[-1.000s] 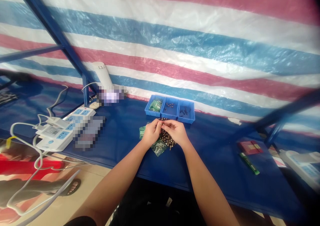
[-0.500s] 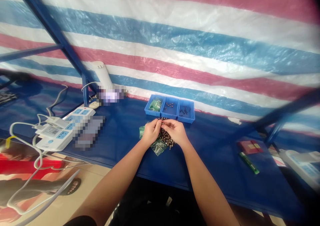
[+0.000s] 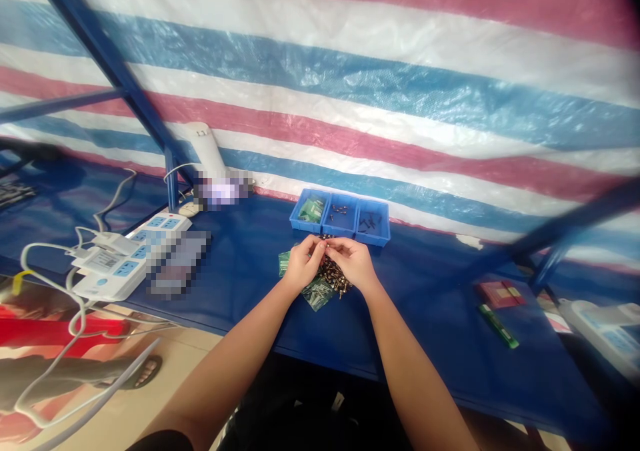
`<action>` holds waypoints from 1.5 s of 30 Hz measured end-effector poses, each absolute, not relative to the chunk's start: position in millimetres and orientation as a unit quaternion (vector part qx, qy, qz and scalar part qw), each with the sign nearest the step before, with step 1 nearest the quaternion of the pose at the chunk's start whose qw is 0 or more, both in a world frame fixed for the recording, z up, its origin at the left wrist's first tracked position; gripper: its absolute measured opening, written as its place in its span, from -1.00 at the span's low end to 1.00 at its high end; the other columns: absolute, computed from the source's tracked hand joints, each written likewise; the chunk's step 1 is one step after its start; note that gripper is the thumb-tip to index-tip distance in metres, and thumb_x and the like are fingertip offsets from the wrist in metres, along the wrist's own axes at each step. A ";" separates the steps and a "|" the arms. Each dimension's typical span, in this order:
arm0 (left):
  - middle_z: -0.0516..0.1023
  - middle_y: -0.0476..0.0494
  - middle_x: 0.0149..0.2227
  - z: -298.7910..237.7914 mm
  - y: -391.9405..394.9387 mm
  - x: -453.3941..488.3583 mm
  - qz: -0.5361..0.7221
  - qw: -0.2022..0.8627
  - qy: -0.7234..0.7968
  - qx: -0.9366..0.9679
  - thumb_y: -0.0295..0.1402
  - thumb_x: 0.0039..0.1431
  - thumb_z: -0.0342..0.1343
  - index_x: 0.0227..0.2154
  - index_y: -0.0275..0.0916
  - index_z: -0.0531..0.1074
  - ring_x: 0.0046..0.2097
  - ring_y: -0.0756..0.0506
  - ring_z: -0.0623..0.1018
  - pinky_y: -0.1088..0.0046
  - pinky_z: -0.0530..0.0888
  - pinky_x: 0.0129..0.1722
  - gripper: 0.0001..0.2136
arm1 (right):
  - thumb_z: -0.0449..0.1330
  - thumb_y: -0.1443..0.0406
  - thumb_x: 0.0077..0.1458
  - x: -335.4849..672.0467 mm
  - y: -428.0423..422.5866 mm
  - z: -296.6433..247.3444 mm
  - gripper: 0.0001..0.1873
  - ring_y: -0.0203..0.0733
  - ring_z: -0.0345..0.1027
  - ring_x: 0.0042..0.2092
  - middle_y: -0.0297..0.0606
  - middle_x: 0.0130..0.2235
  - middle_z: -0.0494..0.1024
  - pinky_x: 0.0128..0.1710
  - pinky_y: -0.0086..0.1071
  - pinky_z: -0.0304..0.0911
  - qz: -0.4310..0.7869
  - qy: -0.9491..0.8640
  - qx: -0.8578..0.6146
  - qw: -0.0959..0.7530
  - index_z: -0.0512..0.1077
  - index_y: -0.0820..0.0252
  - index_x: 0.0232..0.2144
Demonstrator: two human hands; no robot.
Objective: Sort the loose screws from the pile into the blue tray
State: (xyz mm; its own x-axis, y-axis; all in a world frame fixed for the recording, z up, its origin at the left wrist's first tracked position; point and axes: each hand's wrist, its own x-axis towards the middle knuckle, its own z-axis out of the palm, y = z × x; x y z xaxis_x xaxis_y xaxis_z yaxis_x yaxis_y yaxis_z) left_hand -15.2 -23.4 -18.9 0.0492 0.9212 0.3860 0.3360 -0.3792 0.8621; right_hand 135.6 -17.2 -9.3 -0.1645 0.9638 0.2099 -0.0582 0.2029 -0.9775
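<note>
My left hand [image 3: 303, 262] and my right hand [image 3: 353, 260] meet fingertip to fingertip, both pinched closed. Whatever is between the fingers is too small and hidden to name. Beneath them lies a heap of small brass-coloured screws [image 3: 336, 279], partly covered by the hands. A green-printed clear bag [image 3: 317, 294] of silvery pieces lies at the heap's near left side. Just beyond the hands stand three joined blue bins: the left bin [image 3: 295, 225] holds green packets, the middle bin [image 3: 340, 232] a few small screws, and the right bin [image 3: 373, 240] dark screws.
To the left, a white power strip [image 3: 107, 284] with plugs and loose cables lies beside a blurred-out flat object [image 3: 180, 264]. A white lamp-like device [image 3: 206, 148] stands behind. At right are a red box [image 3: 500, 294] and a green strip-shaped packet [image 3: 499, 326]. Blue frame posts [image 3: 100, 44] flank the table.
The fingers have shifted slightly, with the left fingertips closing in against the right ones. Everything else on the table stays in place.
</note>
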 end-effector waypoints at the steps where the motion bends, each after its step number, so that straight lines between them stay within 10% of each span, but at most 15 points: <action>1: 0.42 0.05 -0.59 -18.8 -23.5 -15.0 0.501 0.295 0.471 0.663 -0.19 0.32 -0.05 -0.39 -0.24 0.36 -0.52 0.04 0.42 0.53 0.33 -0.45 -0.74 | 0.31 0.17 0.00 135.8 -17.2 -9.0 -0.72 -0.12 0.52 -0.26 -0.19 -0.24 0.63 -0.18 -0.24 0.44 0.496 -0.580 -0.390 0.515 0.57 0.17 -0.22; 27: 0.37 0.02 -0.64 -16.8 -22.6 -17.1 0.448 0.224 0.517 0.694 -0.16 0.32 -0.08 -0.63 -0.24 0.26 -0.54 0.03 0.37 0.52 0.27 -0.47 -0.58 | 0.39 0.13 -0.14 143.8 -7.9 -15.3 -0.63 -0.23 0.42 -0.47 -0.19 -0.41 0.61 -0.41 -0.31 0.40 0.580 -0.496 -0.452 0.462 0.58 0.26 -0.29; 31: 0.36 0.02 -0.63 -17.2 -22.8 -17.3 0.457 0.214 0.523 0.687 -0.15 0.32 -0.10 -0.63 -0.24 0.26 -0.54 0.03 0.36 0.51 0.28 -0.46 -0.57 | 0.36 0.13 -0.08 145.5 -5.7 -14.2 -0.41 -0.13 0.52 -0.24 -0.13 -0.10 0.60 -0.20 -0.21 0.45 0.561 -0.457 -0.429 0.540 0.46 0.17 0.02; 34: 0.36 0.02 -0.63 -17.3 -23.1 -17.4 0.456 0.212 0.523 0.688 -0.15 0.32 -0.10 -0.62 -0.24 0.26 -0.54 0.03 0.36 0.51 0.28 -0.46 -0.58 | 0.28 0.16 0.03 149.8 -5.6 -12.3 -0.35 -0.12 0.50 -0.13 -0.17 0.09 0.49 -0.10 -0.18 0.43 0.512 -0.537 -0.406 0.534 0.29 0.04 0.18; 38: 0.36 0.02 -0.64 -17.1 -23.3 -17.5 0.448 0.212 0.525 0.692 -0.17 0.32 -0.09 -0.63 -0.24 0.26 -0.54 0.03 0.35 0.52 0.27 -0.48 -0.58 | 0.20 0.28 0.08 157.2 -4.9 -19.7 -0.72 -0.06 0.46 -0.16 -0.17 -0.20 0.61 -0.03 -0.12 0.32 0.284 -0.689 -0.529 0.406 0.55 0.11 -0.13; 45: 0.34 0.02 -0.65 -17.2 -23.2 -16.9 0.447 0.214 0.524 0.693 -0.15 0.32 -0.10 -0.63 -0.24 0.24 -0.55 0.03 0.34 0.51 0.25 -0.48 -0.58 | 0.13 0.41 0.10 162.2 1.3 -34.2 -0.74 -0.04 0.39 -0.14 -0.11 -0.19 0.58 -0.03 -0.19 0.26 0.131 -0.749 -0.583 0.284 0.56 0.20 -0.18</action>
State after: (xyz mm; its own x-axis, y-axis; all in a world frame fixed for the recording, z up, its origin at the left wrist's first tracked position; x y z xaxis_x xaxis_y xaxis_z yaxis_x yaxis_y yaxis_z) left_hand -16.9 -23.2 -17.2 0.0522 0.9170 0.3956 0.5345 -0.3602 0.7646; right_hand 162.2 1.3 -34.2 -0.1579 0.9491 0.2724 0.7997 0.2847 -0.5286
